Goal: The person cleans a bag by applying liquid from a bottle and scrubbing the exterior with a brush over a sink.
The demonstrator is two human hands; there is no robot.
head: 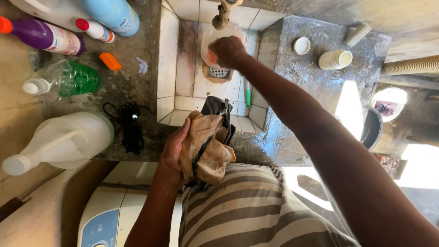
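My left hand point(173, 148) grips a crumpled tan and black cloth bag point(206, 144) at the near edge of a small tiled sink point(178, 59), close to my striped shirt. My right hand point(228, 51) reaches out over the sink and holds a clear plastic container point(215, 34) with something orange inside, right under the tap point(222, 13). A square drain grate point(217, 72) lies just below that hand. A green toothbrush point(248, 93) rests on the sink floor.
On the left counter stand a large white jug point(59, 142), a green bottle point(64, 80), a purple bottle point(43, 35), a blue bottle point(114, 16) and an orange bar point(110, 61). A black cord point(130, 126) lies nearby. A white cup point(335, 59) and lid point(302, 45) sit right. A washing machine point(114, 215) is below.
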